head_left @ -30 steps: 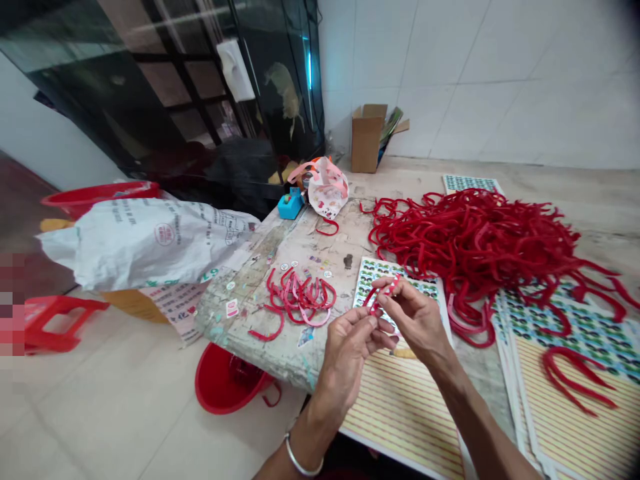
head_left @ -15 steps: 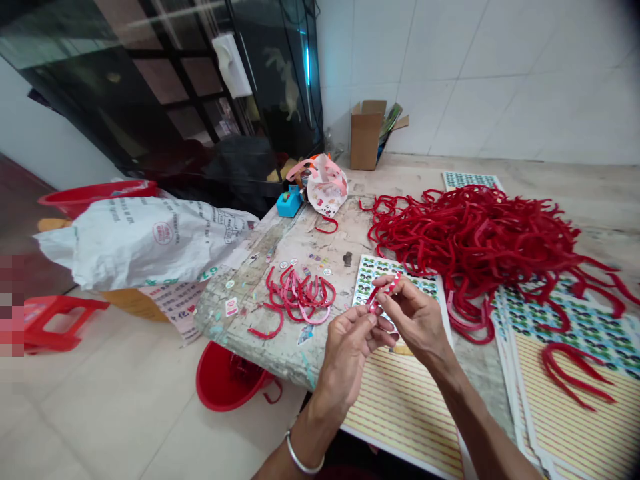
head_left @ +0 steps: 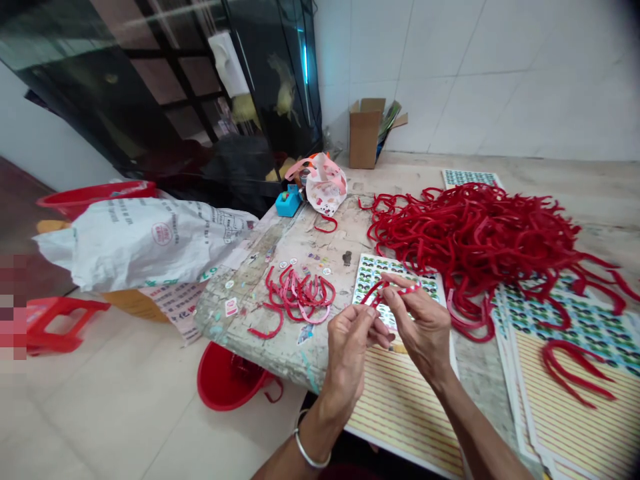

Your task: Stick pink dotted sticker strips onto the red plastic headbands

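**Q:** In what state are the 2 hands found?

**A:** The left hand point(head_left: 347, 353) and the right hand point(head_left: 423, 327) are held close together but apart, both raised above the printed sheet. A curved red strip point(head_left: 387, 288) is pinched between the fingers point(head_left: 400, 283) of the right hand. Its far end is placed just beside the left fingertips point(head_left: 371, 312) — whether it is gripped there cannot be told. A silver bangle point(head_left: 306, 452) is worn on the left wrist.

**Q:** Where is the strip located?

**A:** It is suspended over the patterned upper band of a printed sheet point(head_left: 373, 280), the lower part of which is ruled in yellow and red stripes.

**Q:** What is arranged around the work area?

**A:** A tangled heap of red strips point(head_left: 470, 247) is piled to the right of the sheet. Further printed sheets point(head_left: 575, 400) are stacked at the right, with 1 loose bunch of red strips point(head_left: 563, 363) laid on them. A smaller cluster of pink-and-red loops point(head_left: 300, 297) is placed on the worn tabletop point(head_left: 235, 327), left of the hands. A red basin point(head_left: 225, 380) is positioned on the floor below the table edge — a white woven sack point(head_left: 145, 243) is seen beyond it. A pink printed bag point(head_left: 327, 185) and a blue box point(head_left: 289, 202) are set further back, near a cardboard box point(head_left: 364, 133).
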Available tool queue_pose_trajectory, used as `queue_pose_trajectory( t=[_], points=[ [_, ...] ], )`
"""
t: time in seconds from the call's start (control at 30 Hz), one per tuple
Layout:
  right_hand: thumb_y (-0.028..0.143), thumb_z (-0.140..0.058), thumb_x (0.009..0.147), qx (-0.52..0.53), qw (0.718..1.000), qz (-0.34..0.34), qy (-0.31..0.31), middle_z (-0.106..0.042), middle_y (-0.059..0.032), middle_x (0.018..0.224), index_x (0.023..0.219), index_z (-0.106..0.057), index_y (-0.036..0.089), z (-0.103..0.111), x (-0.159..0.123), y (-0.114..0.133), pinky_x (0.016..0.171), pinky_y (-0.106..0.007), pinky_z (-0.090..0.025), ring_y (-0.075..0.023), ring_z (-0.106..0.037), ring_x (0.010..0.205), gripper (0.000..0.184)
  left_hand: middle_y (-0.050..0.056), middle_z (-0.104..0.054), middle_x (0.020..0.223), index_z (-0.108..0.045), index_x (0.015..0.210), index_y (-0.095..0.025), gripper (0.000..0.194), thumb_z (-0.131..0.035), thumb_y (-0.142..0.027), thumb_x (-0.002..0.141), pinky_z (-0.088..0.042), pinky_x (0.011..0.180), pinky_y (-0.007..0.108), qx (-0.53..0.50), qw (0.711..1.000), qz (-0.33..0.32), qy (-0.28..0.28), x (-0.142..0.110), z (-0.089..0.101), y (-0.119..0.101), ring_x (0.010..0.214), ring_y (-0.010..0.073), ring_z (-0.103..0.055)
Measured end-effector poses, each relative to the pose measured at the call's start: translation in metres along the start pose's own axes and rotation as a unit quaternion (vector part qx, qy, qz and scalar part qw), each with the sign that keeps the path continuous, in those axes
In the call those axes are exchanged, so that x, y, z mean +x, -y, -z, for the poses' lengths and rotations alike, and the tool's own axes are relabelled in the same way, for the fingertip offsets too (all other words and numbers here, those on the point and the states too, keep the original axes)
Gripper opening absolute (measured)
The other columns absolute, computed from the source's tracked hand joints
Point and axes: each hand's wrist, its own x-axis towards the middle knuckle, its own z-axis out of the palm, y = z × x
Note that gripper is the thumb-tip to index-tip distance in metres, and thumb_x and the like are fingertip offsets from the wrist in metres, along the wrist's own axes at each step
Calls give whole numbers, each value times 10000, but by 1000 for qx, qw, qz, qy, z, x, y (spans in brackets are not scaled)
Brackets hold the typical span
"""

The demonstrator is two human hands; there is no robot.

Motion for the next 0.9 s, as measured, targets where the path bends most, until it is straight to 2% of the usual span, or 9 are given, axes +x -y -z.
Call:
queue_pose_trajectory(
  t=[0.07, 0.13, 0.27, 0.4, 0.6, 0.77, 0.9],
  points=[
    [111, -581, 831, -28, 999, 35, -25, -709, -65, 847, 780, -691, 197, 0, 1, -1, 795, -333, -502, -223, -645, 934, 148, -14, -578, 571, -553, 677, -125, 192, -560, -236, 833, -413, 528, 211, 1, 1000, 4, -2, -1, -1, 0, 445, 64, -507],
    [103, -587, 826, -38, 998, 49, -23, -724, -68, 871, 821, -707, 199, -1, 2, -3, 784, -326, -517, -217, -662, 906, 154, -18, -571, 565, -551, 679, -126, 192, -557, -238, 835, -428, 540, 216, -6, 1000, 6, -1, -1, -2, 0, 446, 64, -502],
    [118, -587, 829, -39, 998, 42, -5, -725, -70, 915, 816, -716, 203, 0, 4, -5, 752, -323, -527, -210, -672, 869, 155, -18, -564, 571, -553, 670, -124, 208, -545, -239, 843, -459, 571, 232, -19, 1000, 9, 4, -2, -2, 1, 456, 66, -497],
    [135, -593, 828, -43, 998, 37, -10, -726, -60, 852, 788, -715, 201, -1, 5, -7, 751, -321, -526, -209, -674, 851, 144, -19, -555, 574, -556, 653, -121, 225, -537, -233, 848, -472, 586, 236, -26, 999, 12, 16, -2, -1, 1, 463, 64, -494],
    [162, -568, 850, -34, 999, 18, 8, -714, -55, 895, 857, -703, 222, -2, 3, -9, 783, -347, -522, -210, -656, 870, 148, -22, -549, 573, -554, 655, -121, 215, -538, -216, 847, -481, 596, 238, -37, 999, 17, 18, -2, -2, -2, 464, 59, -479],
    [228, -578, 848, 9, 998, -66, 5, -700, -52, 894, 889, -704, 223, -4, 0, -10, 582, -284, -551, -189, -644, 775, 133, -23, -552, 583, -559, 676, -119, 206, -531, -218, 854, -483, 596, 239, -51, 999, 13, 13, -5, -1, 0, 466, 57, -474],
    [297, -607, 829, 117, 978, -170, 14, -702, -39, 900, 873, -721, 209, -3, 3, -13, 632, -312, -598, -197, -647, 795, 151, -28, -554, 581, -569, 704, -119, 194, -524, -221, 863, -480, 603, 241, -46, 999, 5, 15, -6, 0, 1, 459, 53, -471]
  ],
)
